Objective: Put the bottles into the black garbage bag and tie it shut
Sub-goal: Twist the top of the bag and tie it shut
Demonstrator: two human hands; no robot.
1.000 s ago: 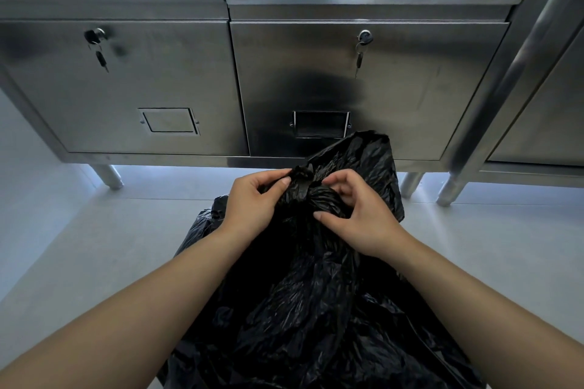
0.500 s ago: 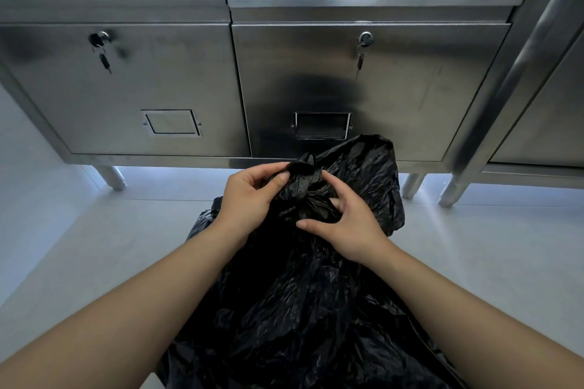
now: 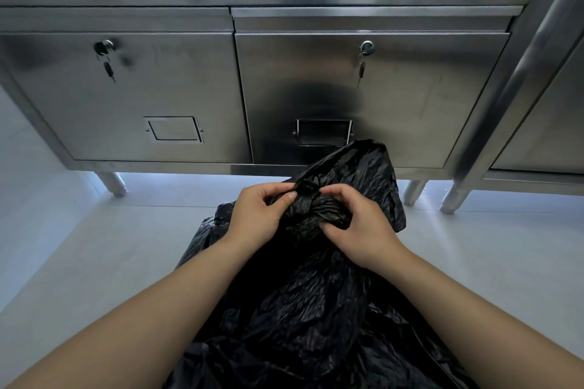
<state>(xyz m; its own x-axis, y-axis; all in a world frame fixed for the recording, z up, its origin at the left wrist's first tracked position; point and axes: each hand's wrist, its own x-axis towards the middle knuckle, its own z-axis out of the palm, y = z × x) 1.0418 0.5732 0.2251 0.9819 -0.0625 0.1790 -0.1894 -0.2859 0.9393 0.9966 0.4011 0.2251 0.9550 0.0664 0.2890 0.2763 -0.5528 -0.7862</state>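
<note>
Crinkled glossy black plastic garbage bag sat on pale floor, bulging, filling lower centre of view. Neck gathered and twisted into tight knot at top. Loose flap of bag mouth stood up behind knot, leaning right. Bottles not visible; contents hidden by opaque plastic.
</note>
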